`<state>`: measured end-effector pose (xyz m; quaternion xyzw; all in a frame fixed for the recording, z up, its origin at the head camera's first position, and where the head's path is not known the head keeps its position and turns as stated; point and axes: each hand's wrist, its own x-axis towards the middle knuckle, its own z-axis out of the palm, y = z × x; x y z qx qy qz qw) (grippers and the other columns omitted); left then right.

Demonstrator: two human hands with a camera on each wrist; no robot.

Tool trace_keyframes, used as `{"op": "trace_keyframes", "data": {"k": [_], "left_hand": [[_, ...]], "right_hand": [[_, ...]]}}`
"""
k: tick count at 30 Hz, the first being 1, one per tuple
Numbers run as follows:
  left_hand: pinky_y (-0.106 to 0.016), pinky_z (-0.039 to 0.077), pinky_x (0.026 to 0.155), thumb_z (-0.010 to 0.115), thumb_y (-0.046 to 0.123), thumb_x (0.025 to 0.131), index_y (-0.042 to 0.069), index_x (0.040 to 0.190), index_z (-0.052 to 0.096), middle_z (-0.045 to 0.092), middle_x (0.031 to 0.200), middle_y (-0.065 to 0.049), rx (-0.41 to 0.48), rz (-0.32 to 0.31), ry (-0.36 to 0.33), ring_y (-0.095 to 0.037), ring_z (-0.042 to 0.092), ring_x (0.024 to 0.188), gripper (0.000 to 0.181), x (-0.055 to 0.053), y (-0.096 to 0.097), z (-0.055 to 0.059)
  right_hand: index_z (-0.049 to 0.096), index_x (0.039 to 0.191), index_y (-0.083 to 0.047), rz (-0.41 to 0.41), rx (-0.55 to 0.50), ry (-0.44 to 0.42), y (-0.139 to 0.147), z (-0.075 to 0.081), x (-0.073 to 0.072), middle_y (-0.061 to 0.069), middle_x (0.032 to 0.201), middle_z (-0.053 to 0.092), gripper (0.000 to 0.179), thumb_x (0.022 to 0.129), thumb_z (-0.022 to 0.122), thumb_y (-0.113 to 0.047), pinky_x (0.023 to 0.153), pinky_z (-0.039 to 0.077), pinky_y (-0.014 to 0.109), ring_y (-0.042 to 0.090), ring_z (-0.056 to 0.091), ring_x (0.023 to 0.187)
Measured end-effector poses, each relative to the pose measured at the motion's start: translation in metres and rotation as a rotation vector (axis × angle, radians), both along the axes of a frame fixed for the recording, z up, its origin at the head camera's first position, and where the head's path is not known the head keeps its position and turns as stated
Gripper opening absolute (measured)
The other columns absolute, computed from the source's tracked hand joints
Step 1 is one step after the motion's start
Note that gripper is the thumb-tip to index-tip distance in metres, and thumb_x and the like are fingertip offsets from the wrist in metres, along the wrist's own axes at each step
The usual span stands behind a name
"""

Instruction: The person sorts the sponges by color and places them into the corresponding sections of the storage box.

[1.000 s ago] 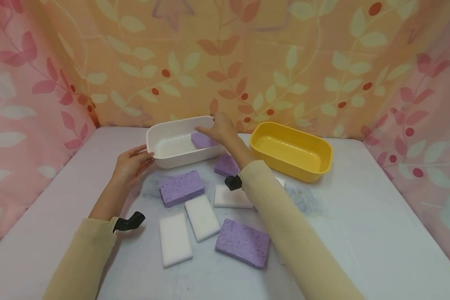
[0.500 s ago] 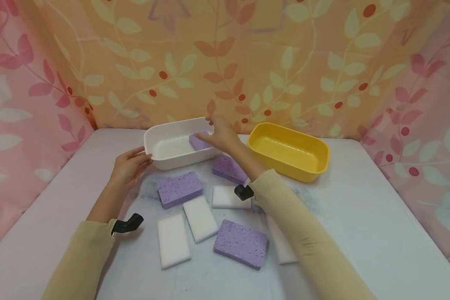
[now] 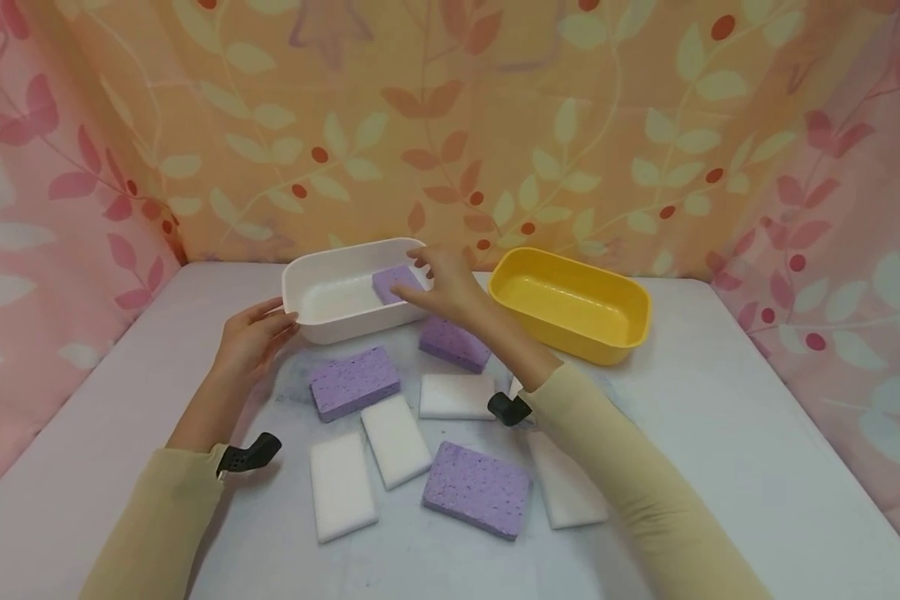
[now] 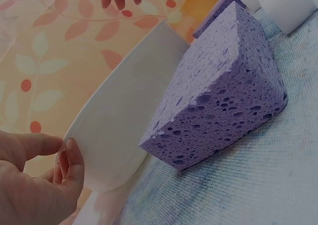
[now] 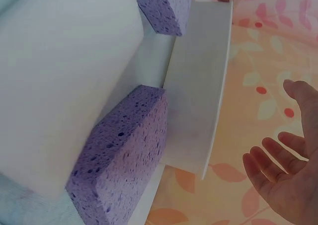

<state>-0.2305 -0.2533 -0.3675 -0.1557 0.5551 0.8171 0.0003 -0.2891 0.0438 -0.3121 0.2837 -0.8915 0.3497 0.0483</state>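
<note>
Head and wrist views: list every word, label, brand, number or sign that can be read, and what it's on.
None: no readable text in any view.
The white tub, yellow tub, purple sponges and white pads show no lettering on their visible sides.
The faint purple marks on the backdrop are too blurred to read as anything.

Purple sponges (image 3: pixel 476 490) (dark-speckled), white tub (image 3: pixel 330 300), yellow tub (image 3: pixel 566 308), leaf-patterned orange curtain (image 3: pixel 390 192).

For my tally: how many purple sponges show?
4: first sponge inside the white tub, second before its middle, third before its right end, fourth nearest the camera. The right sleeve may hide more.
</note>
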Motion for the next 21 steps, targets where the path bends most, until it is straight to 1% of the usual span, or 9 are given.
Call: {"op": "trace_keyframes", "data": {"k": [7, 12, 17, 21], "left_hand": [[-0.018, 0.062, 0.074, 0.064, -0.01, 0.099, -0.002, 0.152, 0.041, 0.071, 0.084, 0.004, 0.023, -0.001, 0.011, -0.007, 0.071, 0.078, 0.059, -0.001, -0.001, -0.001], [-0.017, 0.062, 0.075, 0.065, -0.01, 0.098, -0.003, 0.153, 0.041, 0.071, 0.084, 0.005, 0.016, -0.001, 0.01, -0.007, 0.072, 0.079, 0.061, -0.002, 0.0, -0.001], [-0.017, 0.062, 0.074, 0.064, -0.01, 0.099, -0.003, 0.151, 0.042, 0.071, 0.084, 0.005, 0.016, -0.008, 0.022, -0.007, 0.072, 0.078, 0.057, -0.003, -0.001, -0.001], [-0.018, 0.062, 0.074, 0.063, -0.011, 0.099, -0.003, 0.148, 0.044, 0.072, 0.084, 0.004, 0.03, -0.007, 0.03, -0.007, 0.072, 0.077, 0.053, -0.003, -0.002, -0.002]], "right_hand": [[0.059, 0.144, 0.002, 0.017, 0.0, -0.004, 0.011, -0.002, 0.015, 0.021, 0.132, 0.065, 0.062, 0.095, 0.081, -0.029, 0.098, 0.058, 0.041, 0.038, 0.065, 0.118], [0.06, 0.144, -0.002, 0.022, -0.032, -0.015, 0.022, -0.003, 0.027, 0.019, 0.134, 0.066, 0.062, 0.094, 0.082, -0.029, 0.095, 0.06, 0.04, 0.037, 0.065, 0.119], [0.062, 0.142, -0.001, 0.032, -0.078, -0.007, 0.033, -0.003, 0.04, 0.02, 0.134, 0.067, 0.061, 0.092, 0.084, -0.028, 0.095, 0.061, 0.043, 0.037, 0.067, 0.115], [0.062, 0.141, 0.0, 0.063, -0.115, 0.021, 0.043, -0.001, 0.049, 0.019, 0.132, 0.069, 0.06, 0.091, 0.085, -0.023, 0.095, 0.061, 0.049, 0.037, 0.068, 0.113]]}}
